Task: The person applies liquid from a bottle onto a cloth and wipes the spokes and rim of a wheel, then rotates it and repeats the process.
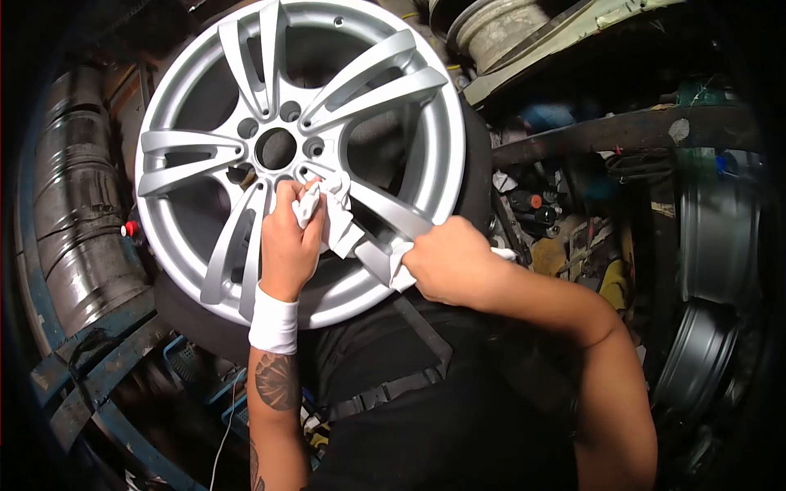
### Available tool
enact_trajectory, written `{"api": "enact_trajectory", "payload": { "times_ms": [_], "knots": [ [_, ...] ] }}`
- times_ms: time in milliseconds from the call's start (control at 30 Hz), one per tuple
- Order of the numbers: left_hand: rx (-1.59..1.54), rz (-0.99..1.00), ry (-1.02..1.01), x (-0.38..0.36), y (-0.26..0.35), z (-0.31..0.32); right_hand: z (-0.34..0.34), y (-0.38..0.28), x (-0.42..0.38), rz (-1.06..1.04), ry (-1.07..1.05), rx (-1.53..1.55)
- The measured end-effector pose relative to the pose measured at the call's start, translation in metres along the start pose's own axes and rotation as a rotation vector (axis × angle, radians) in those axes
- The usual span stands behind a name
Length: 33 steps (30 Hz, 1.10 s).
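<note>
A silver alloy wheel rim with paired spokes lies face up in front of me, over a dark tyre or round support. My left hand, with a white band at the wrist, is closed on a bunched white cloth near the hub, just below the centre hole. My right hand is closed on another white cloth piece at the outer end of the lower right spoke. A bit of white shows past the back of that hand.
Stacked metal wheels stand at the left beside a blue metal frame. Another rim sits at the top right. A metal bar crosses above scattered tools on the right, with more rims beyond.
</note>
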<state>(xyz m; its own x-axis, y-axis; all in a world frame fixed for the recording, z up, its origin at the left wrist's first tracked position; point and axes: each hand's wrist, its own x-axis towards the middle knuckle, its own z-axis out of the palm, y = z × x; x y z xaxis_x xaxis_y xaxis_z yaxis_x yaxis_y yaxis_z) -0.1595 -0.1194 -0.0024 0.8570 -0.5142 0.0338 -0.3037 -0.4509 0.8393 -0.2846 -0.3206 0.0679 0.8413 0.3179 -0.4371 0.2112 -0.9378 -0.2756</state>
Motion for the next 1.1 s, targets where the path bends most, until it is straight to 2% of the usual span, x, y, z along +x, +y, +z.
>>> {"api": "enact_trajectory", "payload": {
  "times_ms": [167,233,333,367,433,500,533,633,733,800,1033,1100],
  "knots": [
    [-0.055,0.023,0.056,0.000,0.000,0.004,0.007,-0.003,-0.006,0.063,0.016,0.061],
    [-0.014,-0.120,-0.026,0.000,0.006,-0.001,0.011,0.000,-0.001,0.096,-0.061,0.021],
    [-0.026,-0.007,0.030,-0.003,0.006,0.005,-0.016,0.018,-0.017,-0.007,-0.112,0.210],
    [-0.023,-0.019,0.025,-0.004,0.010,0.006,-0.034,0.028,-0.022,0.007,-0.141,0.403],
    [0.014,-0.019,0.052,-0.006,0.010,0.009,-0.012,0.061,-0.033,0.003,0.371,0.334],
    [-0.018,-0.053,0.052,-0.007,0.011,0.010,0.011,0.102,-0.021,-0.124,0.766,0.276],
    [-0.032,-0.062,0.051,-0.005,0.011,0.010,0.025,0.110,-0.021,-0.073,0.799,0.239],
    [-0.038,0.001,0.069,-0.007,0.008,0.011,0.066,0.114,-0.025,-0.259,0.828,0.204],
    [-0.022,0.000,0.086,-0.010,0.002,0.012,0.078,0.094,-0.040,-0.327,0.740,0.234],
    [0.004,0.009,0.096,-0.009,0.005,0.013,0.079,0.102,-0.038,-0.380,0.701,0.256],
    [0.027,-0.032,0.053,-0.009,0.010,0.011,0.039,0.180,0.024,-0.419,0.927,-0.057],
    [0.012,-0.061,0.048,-0.010,0.011,0.010,0.032,0.184,0.028,-0.382,0.923,-0.008]
  ]
}}
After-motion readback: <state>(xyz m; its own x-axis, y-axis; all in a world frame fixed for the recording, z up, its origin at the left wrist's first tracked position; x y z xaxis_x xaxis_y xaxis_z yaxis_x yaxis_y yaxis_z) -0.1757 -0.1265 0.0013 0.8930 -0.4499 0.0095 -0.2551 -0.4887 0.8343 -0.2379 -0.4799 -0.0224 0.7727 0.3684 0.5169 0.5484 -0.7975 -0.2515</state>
